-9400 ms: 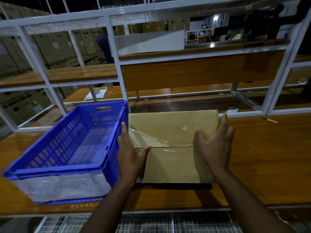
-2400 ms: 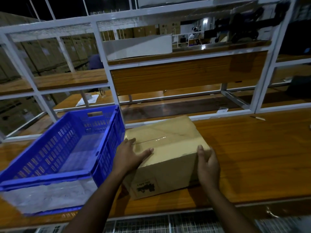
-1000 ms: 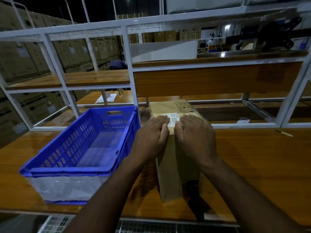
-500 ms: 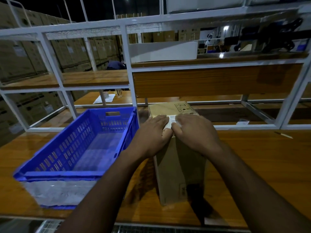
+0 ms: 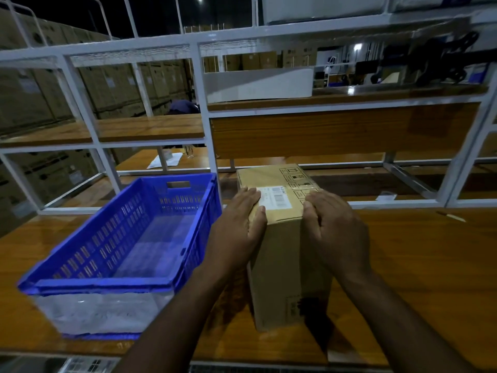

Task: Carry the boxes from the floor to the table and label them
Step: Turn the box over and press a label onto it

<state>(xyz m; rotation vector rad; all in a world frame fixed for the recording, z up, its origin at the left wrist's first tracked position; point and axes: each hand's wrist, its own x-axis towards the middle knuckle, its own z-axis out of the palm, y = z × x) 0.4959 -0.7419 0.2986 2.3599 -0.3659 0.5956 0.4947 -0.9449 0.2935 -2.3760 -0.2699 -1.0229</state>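
A tall brown cardboard box [image 5: 285, 267] stands upright on the wooden table [image 5: 419, 262], right of the blue crate. A white barcode label [image 5: 274, 198] lies flat on the box's top face, near its front edge. My left hand [image 5: 238, 227] rests on the top left corner of the box, fingers straight beside the label's left edge. My right hand [image 5: 332, 224] sits at the top right front corner with its fingers curled over the edge. The label shows uncovered between the two hands.
A blue plastic crate [image 5: 126, 238] with a clear liner stands on the table to the left of the box. A white metal shelf frame [image 5: 204, 109] rises behind the table. A paper sheet [image 5: 164, 160] lies on a farther table. A person in dark clothing [image 5: 183, 107] bends behind the shelves.
The box was turned from lying flat to standing on end. Both hands pressed together over the label, and have now slid apart to the box's corners, uncovering it.
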